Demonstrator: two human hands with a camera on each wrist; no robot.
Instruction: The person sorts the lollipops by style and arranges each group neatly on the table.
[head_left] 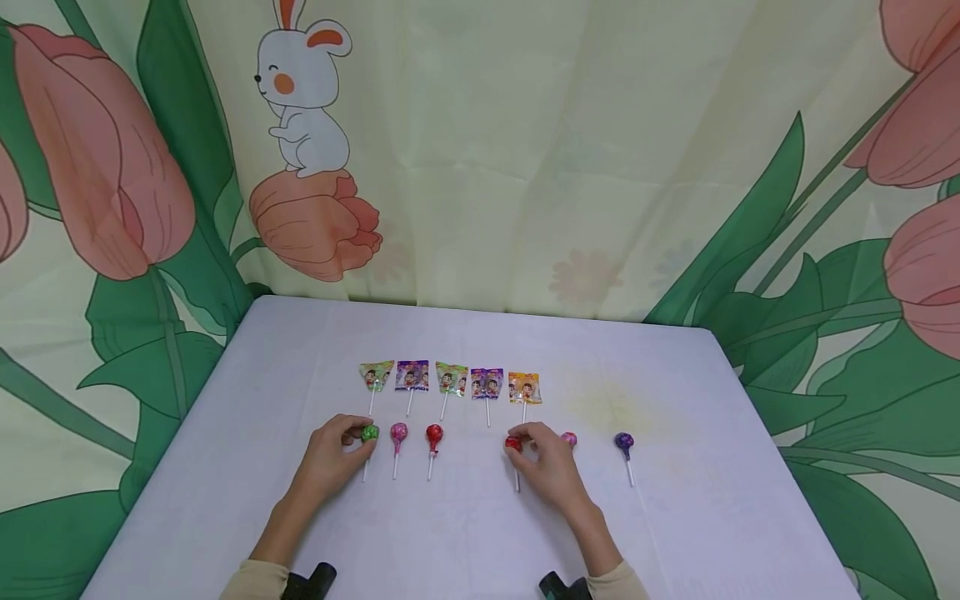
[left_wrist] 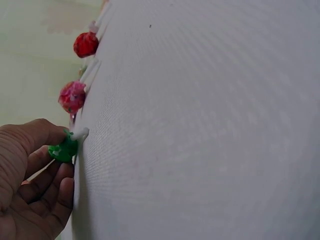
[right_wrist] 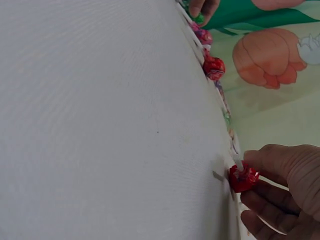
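Note:
At the left end of the front row, my left hand (head_left: 333,457) pinches the head of a green-wrapped lollipop (left_wrist: 65,149) between thumb and fingers. My right hand (head_left: 555,468) pinches a red-wrapped lollipop (right_wrist: 243,177) by its head, its stick pointing toward me in the head view. Between the hands lie a pink lollipop (head_left: 398,432) and another red lollipop (head_left: 434,435). Partly hidden behind my right hand is a second pink lollipop (head_left: 570,438). Farther right lies a purple lollipop (head_left: 624,443).
Behind the front row, several lollipops in flat printed wrappers line up, among them a green one (head_left: 377,375), a purple one (head_left: 412,375) and an orange one (head_left: 524,387). A white cloth covers the table (head_left: 465,533). A curtain (head_left: 510,167) with tulips and a rabbit hangs beyond it.

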